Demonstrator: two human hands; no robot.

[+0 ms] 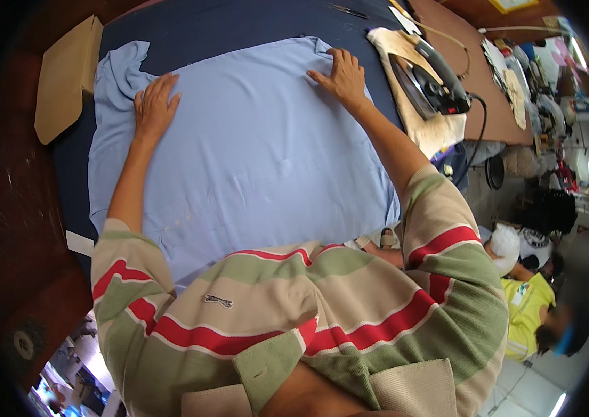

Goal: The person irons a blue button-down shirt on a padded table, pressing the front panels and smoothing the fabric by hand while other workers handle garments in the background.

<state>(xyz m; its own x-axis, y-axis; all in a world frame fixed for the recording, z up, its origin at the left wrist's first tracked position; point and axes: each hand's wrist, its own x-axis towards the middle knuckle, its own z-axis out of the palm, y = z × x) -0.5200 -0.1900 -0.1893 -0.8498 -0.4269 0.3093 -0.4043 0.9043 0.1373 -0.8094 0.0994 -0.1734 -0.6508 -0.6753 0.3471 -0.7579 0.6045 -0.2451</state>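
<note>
Blue cloth: a light blue cloth (260,153) lies spread over the desk (239,26), its near side reaching the person's striped shirt (378,292); fine creases run through its middle, and its left edge is rumpled, with a bunched part at the far left corner.
Left hand: the left hand (157,108) rests palm down on the cloth near that bunched part, fingers extended, thumb apart from them.
Right hand: the right hand (343,75) is at the cloth's far right corner, thumb spread well away from the fingers, which reach over the edge; whether the fingertips press on fabric is too small to tell.
Desk cover: dark navy, showing beyond the cloth and along its left side.
Iron: a grey and black iron (440,83) sits right of the right hand, on a stained cream pad (440,135), with a black cord (481,132) trailing from its rear.
Cardboard: a folded tan piece of cardboard (68,73) stands at the far left, beside the cloth.
White card: a small white card (79,243) is near the left forearm.
Background right: a person in a yellow vest (527,313), beyond the right sleeve.
</note>
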